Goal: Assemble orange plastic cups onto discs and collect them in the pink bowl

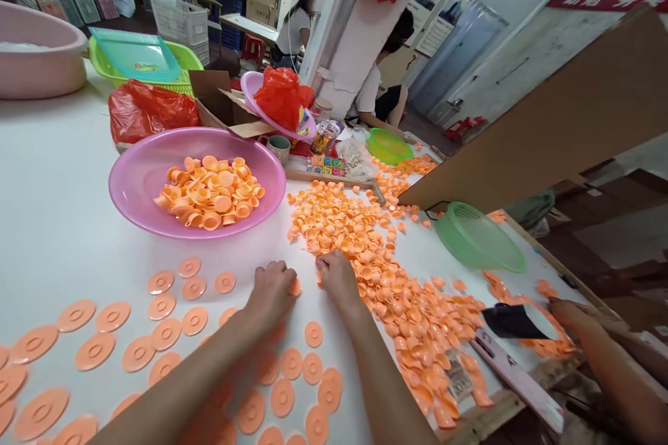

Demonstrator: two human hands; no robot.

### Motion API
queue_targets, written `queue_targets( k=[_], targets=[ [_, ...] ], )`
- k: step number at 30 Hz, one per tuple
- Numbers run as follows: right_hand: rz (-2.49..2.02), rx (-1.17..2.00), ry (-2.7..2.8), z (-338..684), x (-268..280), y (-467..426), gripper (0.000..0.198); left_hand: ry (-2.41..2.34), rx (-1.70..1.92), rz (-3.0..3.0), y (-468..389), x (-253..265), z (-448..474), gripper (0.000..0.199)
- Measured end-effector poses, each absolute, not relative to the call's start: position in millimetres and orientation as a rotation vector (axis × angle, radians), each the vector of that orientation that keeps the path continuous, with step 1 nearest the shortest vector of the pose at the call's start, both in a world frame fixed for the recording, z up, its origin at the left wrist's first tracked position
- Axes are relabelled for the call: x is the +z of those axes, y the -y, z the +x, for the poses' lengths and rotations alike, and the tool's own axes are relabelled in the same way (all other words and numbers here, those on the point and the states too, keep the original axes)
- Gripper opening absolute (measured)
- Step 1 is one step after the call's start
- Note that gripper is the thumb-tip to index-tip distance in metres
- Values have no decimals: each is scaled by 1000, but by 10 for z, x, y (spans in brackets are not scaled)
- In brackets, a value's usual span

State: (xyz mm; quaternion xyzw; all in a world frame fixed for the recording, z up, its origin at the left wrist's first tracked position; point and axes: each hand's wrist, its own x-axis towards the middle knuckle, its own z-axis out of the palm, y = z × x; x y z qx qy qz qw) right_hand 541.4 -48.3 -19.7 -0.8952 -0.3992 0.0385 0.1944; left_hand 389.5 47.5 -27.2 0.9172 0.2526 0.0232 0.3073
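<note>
My left hand [272, 294] is closed over the white table [62, 174], with the edge of a small orange toy saucer [296, 287] showing at its fingertips. My right hand [338, 279] has its fingers curled together at the near-left edge of a heap of small orange toy cups [365, 250]. A bit of orange shows by those fingers, too hidden to name. Flat round saucers [282, 398] lie spread around and below my forearms. Beyond my left hand stands a pink basin [130, 188] holding a pile of orange cups [211, 191].
Right of the heap lie a green sieve basket [480, 236], a pink phone [516, 379] and another person's hand [568, 316]. A cardboard sheet [553, 118] leans across the right. Red bags [151, 111], an open box [222, 104] and a mug [279, 147] stand behind the basin.
</note>
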Motion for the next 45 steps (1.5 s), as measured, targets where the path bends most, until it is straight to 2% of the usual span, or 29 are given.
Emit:
queue_targets(
  k=[4, 7, 12, 17, 20, 33, 39, 43, 45],
  targets=[
    [-2439, 42, 975, 5476, -220, 489, 19, -764, 96, 2368, -674, -269, 3735, 29],
    [-2526, 45, 1057, 5483, -209, 433, 24, -770, 122, 2366, -696, -278, 3693, 24],
    [-2499, 2, 1201, 5364, -105, 335, 20, -779, 169, 2358, -668, -296, 3693, 17],
    [-2274, 475, 1041, 5103, -146, 313, 13, -756, 239, 2331, -692, -361, 3651, 11],
    [-2245, 578, 982, 4962, -244, 257, 14, -746, 261, 2315, -687, -406, 3649, 9],
    [-2400, 523, 1118, 4857, -166, 118, 20, -847, 116, 1935, -893, -334, 3871, 11],
    [-2535, 358, 1139, 4695, -170, 117, 17, -879, 159, 1920, -755, -397, 3865, 12],
    [-2364, 453, 1148, 4936, -116, 270, 24, -902, 257, 1968, -661, -189, 3807, 16],
    [-2394, 250, 1103, 5168, -101, 372, 33, -895, 381, 1998, -742, 46, 3780, 17]
  ],
)
